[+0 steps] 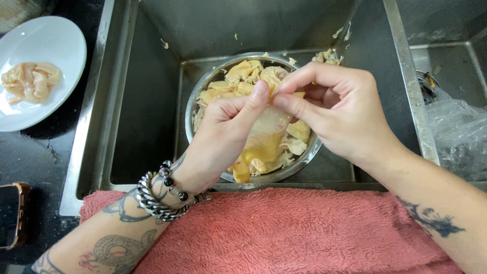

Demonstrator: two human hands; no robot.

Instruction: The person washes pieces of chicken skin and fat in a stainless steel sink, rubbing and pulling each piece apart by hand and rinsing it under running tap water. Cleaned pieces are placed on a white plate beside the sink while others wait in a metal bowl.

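A: Where's the piece vs. the grip?

B: Pale yellow, thin, floppy strip of raw skin (pixel 264 139) hangs straight down from both pinches, long axis approx. vertical in view, over the round stainless-steel bowl (pixel 309 152) of similar yellow pieces in the steel sink (pixel 147 101).

A: Hands?

B: Left hand (pixel 223 134) and right hand (pixel 337 109) both pinched on its top edge, thumbs and forefingers touching, side by side. Neither nearer; they meet at the strip.

A: Else?

B: White round plate (pixel 56 45) w/ pinkish pieces well to the left; pink terry towel (pixel 294 233) under the forearms.
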